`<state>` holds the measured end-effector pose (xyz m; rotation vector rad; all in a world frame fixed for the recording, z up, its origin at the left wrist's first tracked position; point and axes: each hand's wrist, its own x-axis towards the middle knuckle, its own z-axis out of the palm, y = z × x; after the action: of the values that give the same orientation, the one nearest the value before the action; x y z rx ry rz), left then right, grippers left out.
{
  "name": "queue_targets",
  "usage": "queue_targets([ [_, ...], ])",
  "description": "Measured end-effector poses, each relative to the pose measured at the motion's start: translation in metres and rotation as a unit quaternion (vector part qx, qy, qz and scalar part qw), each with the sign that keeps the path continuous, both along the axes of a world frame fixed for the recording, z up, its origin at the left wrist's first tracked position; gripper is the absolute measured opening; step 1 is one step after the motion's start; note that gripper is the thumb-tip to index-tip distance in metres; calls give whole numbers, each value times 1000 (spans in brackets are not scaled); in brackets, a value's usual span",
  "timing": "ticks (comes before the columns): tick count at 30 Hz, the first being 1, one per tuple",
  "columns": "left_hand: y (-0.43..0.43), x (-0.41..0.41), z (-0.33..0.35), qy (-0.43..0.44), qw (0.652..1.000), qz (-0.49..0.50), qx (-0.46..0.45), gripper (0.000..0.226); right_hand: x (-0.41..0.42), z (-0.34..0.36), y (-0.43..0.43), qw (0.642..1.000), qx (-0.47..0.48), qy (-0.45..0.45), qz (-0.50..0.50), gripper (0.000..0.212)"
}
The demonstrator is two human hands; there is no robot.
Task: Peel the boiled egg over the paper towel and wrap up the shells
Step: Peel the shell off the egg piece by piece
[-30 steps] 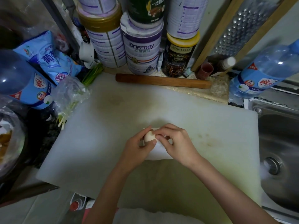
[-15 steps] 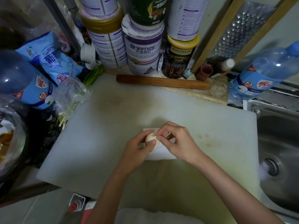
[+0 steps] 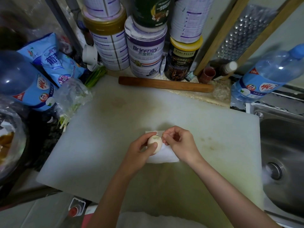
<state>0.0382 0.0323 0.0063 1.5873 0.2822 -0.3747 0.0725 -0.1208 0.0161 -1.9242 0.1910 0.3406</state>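
Now, early in peeling, your left hand [image 3: 141, 150] cradles the egg [image 3: 154, 143] over the paper towel [image 3: 167, 156] mid cutting board [image 3: 115, 137], while your right hand [image 3: 179, 143]'s grip pinches shell [image 3: 158, 145] at its 2 o'clock; next, lift that flake gently.

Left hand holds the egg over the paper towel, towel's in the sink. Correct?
No. Head view: left hand holds the egg over the paper towel, but the towel lies on the white cutting board, not in the sink.

A white cutting board [image 3: 115, 129] fills a dim, cluttered kitchen counter, with stacked tins [image 3: 144, 51] behind and a steel sink [image 3: 283, 145] at right.
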Motion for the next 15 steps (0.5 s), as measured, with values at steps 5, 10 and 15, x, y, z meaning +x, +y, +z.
queue_targets([
  [5,1,0,-2,1,1000,15,-19,32,0,-9,0,998,-65,0,14,22],
  [10,0,-1,-9,-16,999,32,3,29,1,-15,3,986,-154,-32,48,11],
  [15,-1,0,-15,-33,998,52,19,29,1,-10,1,991,-115,-43,51,12],
])
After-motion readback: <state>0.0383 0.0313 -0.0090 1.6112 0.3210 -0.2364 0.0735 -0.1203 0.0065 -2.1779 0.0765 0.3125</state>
